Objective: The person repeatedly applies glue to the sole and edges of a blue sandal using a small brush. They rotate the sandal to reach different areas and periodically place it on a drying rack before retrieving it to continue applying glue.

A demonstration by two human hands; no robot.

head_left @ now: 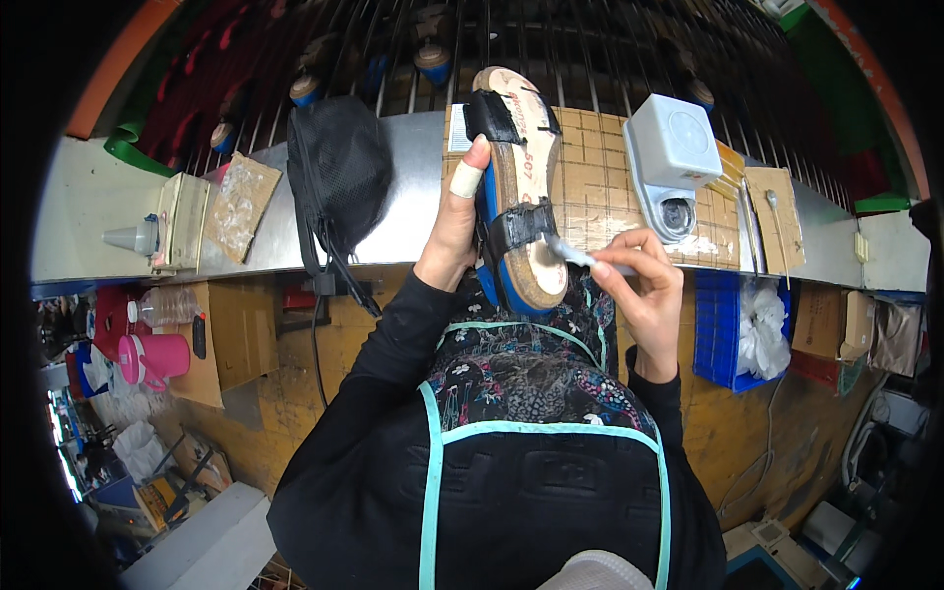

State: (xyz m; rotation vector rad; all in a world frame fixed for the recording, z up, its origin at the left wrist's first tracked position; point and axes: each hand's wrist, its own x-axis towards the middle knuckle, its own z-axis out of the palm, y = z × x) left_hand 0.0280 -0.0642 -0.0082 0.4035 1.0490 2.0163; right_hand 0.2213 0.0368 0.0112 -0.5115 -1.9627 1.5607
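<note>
A sandal (536, 177) with black straps and cork edging, set on a blue shoe last, stands tilted over the bench edge with its pale printed face towards me. My left hand (454, 224) is closed round its left side; the thumb, wrapped in a whitish band, presses beside the upper strap. Between thumb and fingers, my right hand (644, 295) pinches a small brush (572, 253). Its greyish tip meets the sandal at the lower end, just below the lower strap. The fingers of my left hand behind the sandal are hidden.
On the bench lie a black mesh bag (339, 167), a cardboard sheet (590, 197) and a white box-shaped container (676, 143). A thin stick (777, 221) rests on cardboard at right. Beyond are metal bars with several lasts. A blue crate (718, 329) stands below right, a pink jug (157, 359) below left.
</note>
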